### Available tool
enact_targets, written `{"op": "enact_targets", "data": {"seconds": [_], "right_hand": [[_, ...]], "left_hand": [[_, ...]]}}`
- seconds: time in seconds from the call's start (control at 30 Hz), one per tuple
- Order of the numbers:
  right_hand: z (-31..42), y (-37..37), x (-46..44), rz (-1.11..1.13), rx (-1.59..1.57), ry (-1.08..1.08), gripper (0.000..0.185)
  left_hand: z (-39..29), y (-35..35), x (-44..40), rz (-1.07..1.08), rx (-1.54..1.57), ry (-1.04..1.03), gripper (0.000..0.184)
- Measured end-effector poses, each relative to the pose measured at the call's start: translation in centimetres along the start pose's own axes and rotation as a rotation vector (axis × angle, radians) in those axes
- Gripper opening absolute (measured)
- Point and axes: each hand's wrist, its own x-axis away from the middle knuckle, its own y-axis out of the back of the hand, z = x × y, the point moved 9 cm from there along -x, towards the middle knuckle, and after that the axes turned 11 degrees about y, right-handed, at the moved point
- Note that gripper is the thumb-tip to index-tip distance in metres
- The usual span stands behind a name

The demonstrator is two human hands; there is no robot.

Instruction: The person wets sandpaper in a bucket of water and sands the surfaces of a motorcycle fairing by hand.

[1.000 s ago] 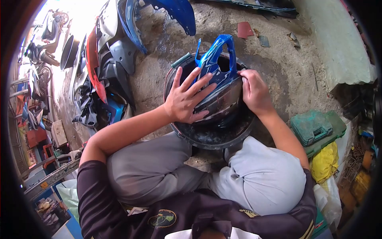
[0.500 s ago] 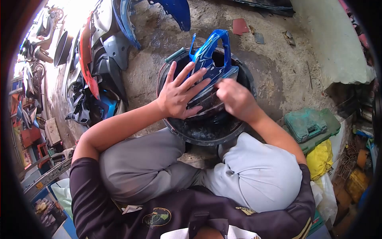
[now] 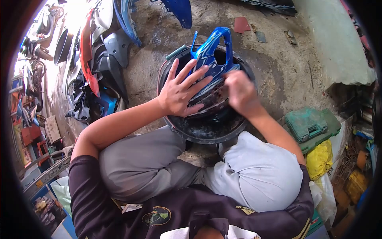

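A blue motorcycle fairing panel (image 3: pixel 212 51) with white and pale streaks rests in a round black bucket (image 3: pixel 207 135), partly over its rim. It has openings and a dark mesh section (image 3: pixel 217 95). My left hand (image 3: pixel 180 91) lies with fingers spread on the panel's left side. Curled closed, my right hand (image 3: pixel 242 91) is at the panel's right side, slightly blurred by motion. Whatever it may hold is hidden by the fingers. A teal handle grip (image 3: pixel 176 52) shows at the bucket's upper left rim.
Blue panels (image 3: pixel 177 12) lie beyond the bucket. At left are a red panel (image 3: pixel 87 55) and dark body parts (image 3: pixel 109 73). Reddish sheet pieces (image 3: pixel 241 25) lie on the concrete. A green tool case (image 3: pixel 306 124) and yellow bag (image 3: pixel 319 159) sit at right.
My right hand has moved slightly right and up along the panel, uncovering more mesh. My left hand stays spread on the panel, which has barely shifted.
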Motion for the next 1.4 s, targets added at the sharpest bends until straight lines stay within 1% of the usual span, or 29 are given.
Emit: {"op": "enact_targets", "data": {"seconds": [0.07, 0.17, 0.2, 0.23, 0.3, 0.37, 0.4, 0.5, 0.53, 0.63, 0.67, 0.7, 0.77, 0.83, 0.87, 0.97, 1.03, 1.1, 1.17, 1.2, 1.23, 1.3, 1.37, 1.4], "right_hand": [[2.9, -0.9, -0.3, 0.064, -0.024, 0.107, 0.022], [-1.7, 0.7, 0.7, -0.052, 0.03, -0.121, 0.022], [-3.4, 1.3, 1.4, -0.092, 0.066, -0.268, 0.021], [-4.1, 1.6, 1.6, -0.106, 0.04, -0.314, 0.021], [-1.5, 0.6, 0.8, -0.054, 0.08, -0.133, 0.021], [1.6, -0.3, -0.4, 0.012, -0.033, 0.034, 0.021], [1.7, -0.3, -0.4, 0.002, -0.026, 0.05, 0.023], [-2.3, 0.9, 0.8, -0.07, 0.052, -0.156, 0.026], [-3.7, 1.2, 1.3, -0.109, 0.02, -0.272, 0.028], [-0.6, 0.0, 0.5, -0.035, 0.042, -0.068, 0.029], [0.8, -0.7, 0.4, 0.03, -0.016, 0.003, 0.031], [2.1, -0.8, -0.3, 0.036, -0.036, 0.095, 0.033], [1.0, -0.7, -0.1, 0.023, -0.063, 0.05, 0.031], [-2.0, 0.4, 0.6, -0.045, 0.064, -0.095, 0.028], [-3.8, 1.0, 1.0, -0.075, 0.075, -0.21, 0.025], [-2.0, 0.5, 0.3, -0.046, 0.084, -0.09, 0.024], [1.8, -0.5, -0.3, 0.026, -0.022, 0.085, 0.026], [2.6, -0.8, 0.0, 0.029, 0.004, 0.144, 0.027], [-0.3, 0.1, 0.3, -0.005, 0.036, -0.029, 0.025], [-2.2, 0.8, 0.9, -0.051, 0.085, -0.155, 0.022], [-3.5, 1.6, 1.2, -0.115, 0.09, -0.225, 0.022], [-2.3, 1.1, 1.0, -0.069, 0.149, -0.147, 0.023], [0.7, -0.3, 0.6, 0.01, -0.005, 0.005, 0.024], [2.6, -0.7, 0.2, 0.043, -0.012, 0.106, 0.026]], "left_hand": [[-0.2, 0.0, -0.2, -0.011, -0.024, -0.018, 0.093], [-0.3, 0.1, -0.3, 0.005, -0.033, -0.007, 0.093], [-0.3, 0.2, -0.3, 0.005, -0.031, -0.002, 0.094], [-0.4, 0.1, -0.2, 0.002, -0.021, 0.003, 0.094], [-0.4, 0.1, -0.4, -0.005, -0.005, -0.005, 0.094], [-0.2, -0.1, -0.2, -0.005, -0.017, -0.01, 0.094], [-0.2, 0.0, -0.3, -0.006, -0.025, -0.011, 0.094], [-0.2, 0.1, -0.2, 0.006, -0.017, 0.003, 0.096], [-0.2, 0.0, -0.1, -0.002, -0.007, 0.007, 0.095], [-0.3, -0.1, -0.3, -0.014, 0.018, 0.002, 0.095], [-0.2, -0.1, -0.2, -0.012, 0.021, -0.001, 0.095], [-0.2, 0.1, -0.3, -0.01, 0.022, -0.003, 0.095], [-0.1, 0.0, -0.2, 0.008, 0.005, 0.007, 0.094], [-0.1, -0.1, -0.1, 0.011, -0.005, 0.016, 0.094], [-0.2, 0.0, -0.2, 0.004, -0.005, 0.016, 0.094], [-0.3, 0.0, -0.4, -0.005, 0.014, 0.009, 0.094], [-0.2, 0.0, -0.2, -0.009, 0.03, -0.005, 0.095], [-0.3, -0.1, -0.4, -0.02, -0.006, -0.009, 0.094], [-0.4, 0.2, -0.2, 0.01, -0.047, 0.013, 0.091], [-0.4, 0.3, -0.2, -0.003, -0.043, 0.002, 0.092], [-0.3, 0.2, -0.1, -0.004, -0.025, 0.01, 0.092], [-0.2, 0.0, -0.1, -0.008, 0.013, 0.009, 0.094], [-0.2, -0.1, -0.2, -0.011, 0.012, 0.005, 0.093], [-0.1, 0.0, -0.1, -0.016, 0.01, 0.003, 0.093]]}}
